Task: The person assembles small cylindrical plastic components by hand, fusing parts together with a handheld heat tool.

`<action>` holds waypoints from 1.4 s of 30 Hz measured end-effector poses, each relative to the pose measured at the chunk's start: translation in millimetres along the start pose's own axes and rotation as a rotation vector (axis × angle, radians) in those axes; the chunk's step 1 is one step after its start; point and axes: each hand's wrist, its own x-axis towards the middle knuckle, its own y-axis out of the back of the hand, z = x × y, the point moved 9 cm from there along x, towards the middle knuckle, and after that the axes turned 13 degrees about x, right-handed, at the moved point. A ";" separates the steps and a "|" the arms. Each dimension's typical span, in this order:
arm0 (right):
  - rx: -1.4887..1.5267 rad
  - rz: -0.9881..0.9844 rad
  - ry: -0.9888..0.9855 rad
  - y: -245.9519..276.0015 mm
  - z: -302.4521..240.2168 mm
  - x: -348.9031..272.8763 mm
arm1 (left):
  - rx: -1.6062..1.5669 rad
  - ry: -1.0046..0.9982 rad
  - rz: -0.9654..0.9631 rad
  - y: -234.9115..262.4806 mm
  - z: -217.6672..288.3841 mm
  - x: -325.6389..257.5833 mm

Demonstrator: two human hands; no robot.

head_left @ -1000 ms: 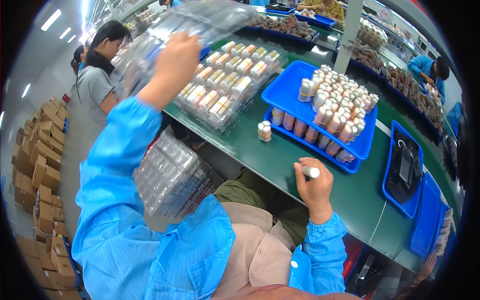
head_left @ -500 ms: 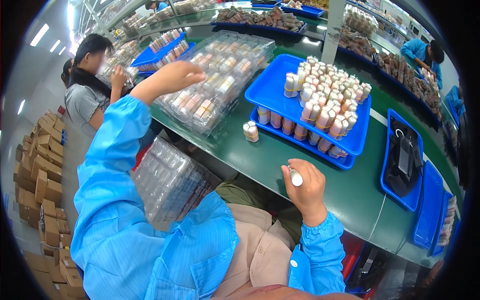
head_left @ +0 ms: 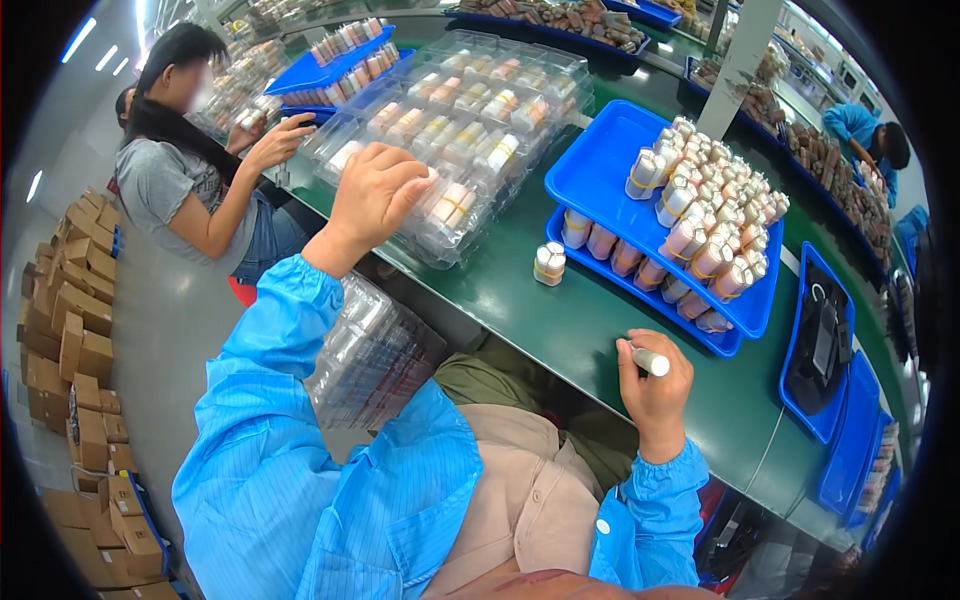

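My right hand (head_left: 657, 390) is closed round a small white-ended roll (head_left: 655, 363) above the green table, near its front edge. Over the near side of a clear plastic compartment tray (head_left: 440, 245), my left hand (head_left: 372, 200) has its fingers curled together. A white end shows by its thumb; whether the fingers grip it is unclear. Bundles of pale rolls (head_left: 453, 205), banded in yellow, sit in the tray's compartments. One banded bundle (head_left: 549, 264) stands alone on the green table. Many more bundles (head_left: 715, 205) stand upright in the upper blue tray (head_left: 590, 165).
Beneath lies another filled blue tray (head_left: 640, 300). A blue tray with a black item (head_left: 822, 340) stands at right. Clear trays (head_left: 375, 345) are stacked below the table's edge. A person (head_left: 190, 165) works at left; cardboard boxes (head_left: 80, 340) are piled beyond.
My left hand has come down and nearer to the clear tray, its fingers curling in from a looser pose. My right hand still holds the roll. The whole view has shifted.
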 end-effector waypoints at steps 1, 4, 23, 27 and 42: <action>-0.004 -0.003 -0.005 -0.9 1.3 -0.2 | -0.009 0.031 0.009 2.4 1.0 -0.2; -0.017 0.002 -0.030 -2.1 5.7 -1.3 | -0.003 0.064 -0.034 2.5 7.1 -2.0; 0.057 0.122 -0.150 2.8 29.9 -2.9 | -0.466 0.263 -0.144 -95.5 147.2 -6.6; 0.179 0.200 -0.283 11.0 34.5 -0.2 | -0.775 0.072 -0.066 -87.8 185.3 -1.5; 0.315 0.235 -0.417 11.9 38.6 30.9 | -0.965 0.018 -0.179 -102.7 228.2 4.0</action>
